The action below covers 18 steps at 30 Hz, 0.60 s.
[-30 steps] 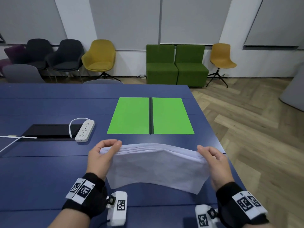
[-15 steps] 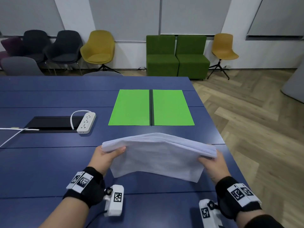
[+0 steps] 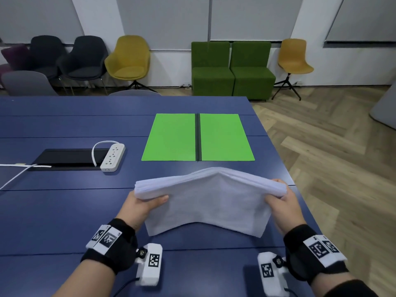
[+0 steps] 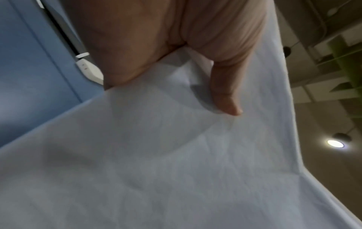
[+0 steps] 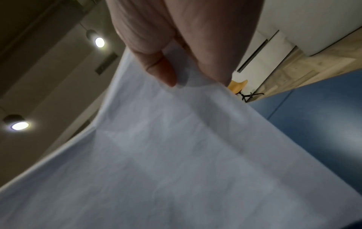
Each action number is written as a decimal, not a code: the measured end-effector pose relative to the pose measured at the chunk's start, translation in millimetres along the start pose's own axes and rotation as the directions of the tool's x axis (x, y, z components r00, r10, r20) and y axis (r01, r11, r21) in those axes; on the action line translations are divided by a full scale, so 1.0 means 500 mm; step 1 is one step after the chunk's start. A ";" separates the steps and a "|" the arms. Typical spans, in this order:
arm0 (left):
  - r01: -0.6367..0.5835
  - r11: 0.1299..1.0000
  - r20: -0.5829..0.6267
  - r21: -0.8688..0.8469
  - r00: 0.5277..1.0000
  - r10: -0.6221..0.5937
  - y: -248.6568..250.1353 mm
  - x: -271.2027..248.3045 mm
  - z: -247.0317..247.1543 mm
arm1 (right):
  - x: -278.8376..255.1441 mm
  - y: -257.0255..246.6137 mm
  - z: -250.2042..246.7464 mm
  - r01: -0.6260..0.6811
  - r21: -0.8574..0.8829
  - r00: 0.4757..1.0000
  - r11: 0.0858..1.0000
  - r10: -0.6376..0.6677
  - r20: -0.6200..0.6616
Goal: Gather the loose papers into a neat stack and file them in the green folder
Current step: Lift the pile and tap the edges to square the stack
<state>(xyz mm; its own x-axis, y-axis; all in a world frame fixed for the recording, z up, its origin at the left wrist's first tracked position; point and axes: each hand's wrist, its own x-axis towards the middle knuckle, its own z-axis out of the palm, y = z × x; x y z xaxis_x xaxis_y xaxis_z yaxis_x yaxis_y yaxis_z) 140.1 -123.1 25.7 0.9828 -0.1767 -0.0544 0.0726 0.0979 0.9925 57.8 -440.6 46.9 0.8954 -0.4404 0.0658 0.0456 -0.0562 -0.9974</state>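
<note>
We hold the thick stack of white paper sheets (image 3: pixel 205 200) in the air above the near part of the dark blue desk (image 3: pixel 64 211). Our left hand (image 3: pixel 142 205) grips the left edge of the stack, with the thumb (image 4: pixel 225 99) pressed on the underside. Our right hand (image 3: pixel 282 202) grips the right edge in the same way. The 2 hands are well apart, and the stack bends upward in the middle between them. The bright green folder (image 3: pixel 198 137) lies open and flat on the desk, farther away than the stack. A white power strip (image 3: pixel 112 156) lies to the left of the folder.
</note>
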 end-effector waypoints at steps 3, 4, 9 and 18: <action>-0.041 0.999 0.058 -0.030 0.997 0.042 0.022 0.008 -0.011 | 0.008 -0.014 -0.023 0.033 0.062 0.999 0.998 -0.034 0.007; -0.050 0.999 0.086 -0.022 0.995 0.052 0.022 0.008 -0.017 | 0.007 -0.011 -0.031 0.030 0.062 0.999 0.998 -0.031 0.018; 0.036 0.999 0.041 -0.013 0.999 -0.036 -0.011 0.001 -0.007 | 0.000 0.005 -0.018 -0.042 -0.049 0.997 0.998 0.045 0.057; 0.040 0.999 0.085 -0.037 0.996 -0.037 -0.015 -0.006 -0.012 | 0.006 -0.010 -0.032 -0.069 -0.055 0.991 0.996 0.074 0.111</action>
<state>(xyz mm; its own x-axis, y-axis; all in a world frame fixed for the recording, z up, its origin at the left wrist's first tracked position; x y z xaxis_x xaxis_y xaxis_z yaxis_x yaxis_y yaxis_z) 137.6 -117.7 17.8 0.9613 -0.2631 -0.0816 0.1182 0.1264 0.9849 53.2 -455.9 52.8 0.9398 -0.3416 -0.0125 -0.0405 -0.0751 -0.9964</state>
